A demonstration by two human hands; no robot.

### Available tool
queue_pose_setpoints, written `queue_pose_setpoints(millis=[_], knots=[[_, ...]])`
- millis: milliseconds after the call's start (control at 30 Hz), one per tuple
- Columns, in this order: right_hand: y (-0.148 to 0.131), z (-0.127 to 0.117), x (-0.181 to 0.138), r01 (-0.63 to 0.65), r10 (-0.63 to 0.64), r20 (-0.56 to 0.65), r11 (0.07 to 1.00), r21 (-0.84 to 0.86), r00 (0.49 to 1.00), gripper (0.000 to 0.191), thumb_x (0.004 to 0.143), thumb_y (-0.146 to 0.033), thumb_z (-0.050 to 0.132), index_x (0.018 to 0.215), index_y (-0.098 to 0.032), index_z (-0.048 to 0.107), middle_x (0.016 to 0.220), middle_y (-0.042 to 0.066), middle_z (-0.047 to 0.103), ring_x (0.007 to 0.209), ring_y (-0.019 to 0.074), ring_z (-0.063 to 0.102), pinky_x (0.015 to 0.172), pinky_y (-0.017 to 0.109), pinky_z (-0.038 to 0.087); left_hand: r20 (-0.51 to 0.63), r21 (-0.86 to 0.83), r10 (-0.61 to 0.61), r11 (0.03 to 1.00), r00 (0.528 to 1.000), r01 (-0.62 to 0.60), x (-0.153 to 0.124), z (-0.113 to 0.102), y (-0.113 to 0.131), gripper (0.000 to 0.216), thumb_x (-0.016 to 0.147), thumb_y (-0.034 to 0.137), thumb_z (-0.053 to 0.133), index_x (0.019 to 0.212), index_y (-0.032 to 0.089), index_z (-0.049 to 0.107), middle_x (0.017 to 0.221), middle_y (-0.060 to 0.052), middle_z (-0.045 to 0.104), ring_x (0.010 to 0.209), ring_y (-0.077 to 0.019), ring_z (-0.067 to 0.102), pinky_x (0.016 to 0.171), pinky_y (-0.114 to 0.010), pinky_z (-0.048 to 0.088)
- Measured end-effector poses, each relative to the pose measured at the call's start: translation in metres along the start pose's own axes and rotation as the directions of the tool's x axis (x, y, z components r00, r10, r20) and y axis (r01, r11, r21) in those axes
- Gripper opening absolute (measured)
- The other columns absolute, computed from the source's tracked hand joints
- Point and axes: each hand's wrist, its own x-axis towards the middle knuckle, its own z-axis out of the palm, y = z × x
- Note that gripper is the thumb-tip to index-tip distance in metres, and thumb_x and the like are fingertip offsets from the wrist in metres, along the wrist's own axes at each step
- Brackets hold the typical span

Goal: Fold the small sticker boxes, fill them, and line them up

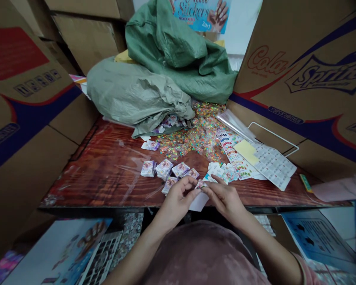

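Observation:
Near the table's front edge, my left hand (182, 194) and my right hand (225, 194) meet around a small printed card (199, 201). Its lower part is plain white and hangs below my fingers, while the printed top lies between my fingertips. Both hands are closed on it in a pinch. Just beyond my left hand are several small stacks of printed cards (164, 168). Past my right hand lies a loose pile of white and teal cards (224, 172). My fingers partly hide the card.
Many small clear packets with colourful bits (192, 138) spread across the red-brown table (106, 166). Behind are a grey-green sack (130, 91) and a green sack (190, 59). Sticker sheets (267, 162) lie on the right. Large cartons (299, 71) wall both sides.

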Motion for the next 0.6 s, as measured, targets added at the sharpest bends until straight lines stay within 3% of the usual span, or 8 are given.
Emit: queue_pose_setpoints(millis=[67,167,367,500,600], knots=[[0.001,0.000,0.000,-0.004,0.004,-0.050,1.000,0.003,0.999,0.023,0.096,-0.020,0.043,0.092,-0.019,0.066,0.078,0.000,0.071,0.067,0.0128,0.067,0.100,0.039,0.048,-0.028,-0.023,-0.022,1.000,0.999,0.021,0.000,0.002,-0.005,0.024,0.079,0.033,0.064,0.086,0.019,0.046,0.068,0.003,0.061,0.058,-0.0101,0.053,0.056,-0.021,0.040],[0.003,0.001,-0.001,0.028,-0.034,-0.111,0.998,-0.055,0.993,0.022,0.095,-0.018,0.045,0.106,-0.020,0.064,0.089,0.003,0.073,0.077,0.0148,0.070,0.100,0.039,0.048,-0.053,-0.080,-0.067,0.995,0.996,0.063,0.002,0.005,-0.009,0.029,0.076,0.033,0.066,0.089,0.020,0.043,0.065,0.003,0.062,0.053,-0.0098,0.052,0.053,-0.020,0.039],[0.006,0.004,-0.006,0.133,-0.138,-0.001,0.953,-0.271,0.990,0.043,0.093,-0.010,0.040,0.134,-0.020,0.048,0.089,0.005,0.069,0.078,0.0149,0.067,0.105,0.051,0.042,-0.120,-0.155,-0.022,0.988,0.993,0.003,0.000,0.009,-0.004,0.033,0.078,0.029,0.064,0.103,0.020,0.044,0.072,0.002,0.065,0.056,-0.0096,0.055,0.054,-0.020,0.042],[0.010,0.007,-0.009,0.074,-0.112,-0.120,0.955,-0.288,0.986,0.042,0.093,-0.011,0.042,0.134,-0.021,0.046,0.094,0.006,0.070,0.082,0.0159,0.067,0.101,0.048,0.047,-0.015,-0.174,-0.003,0.985,1.000,0.001,-0.003,0.007,0.001,0.048,0.073,0.021,0.069,0.114,0.020,0.045,0.088,-0.002,0.067,0.073,-0.0129,0.061,0.065,-0.023,0.048],[0.013,0.009,-0.010,0.035,-0.086,-0.194,0.967,-0.251,0.977,0.040,0.093,-0.011,0.043,0.132,-0.022,0.047,0.098,0.006,0.070,0.086,0.0164,0.068,0.100,0.044,0.049,-0.056,-0.120,-0.003,0.993,0.998,-0.003,-0.003,0.004,0.002,0.044,0.073,0.018,0.067,0.113,0.020,0.049,0.080,0.001,0.064,0.062,-0.0100,0.056,0.054,-0.019,0.045]])
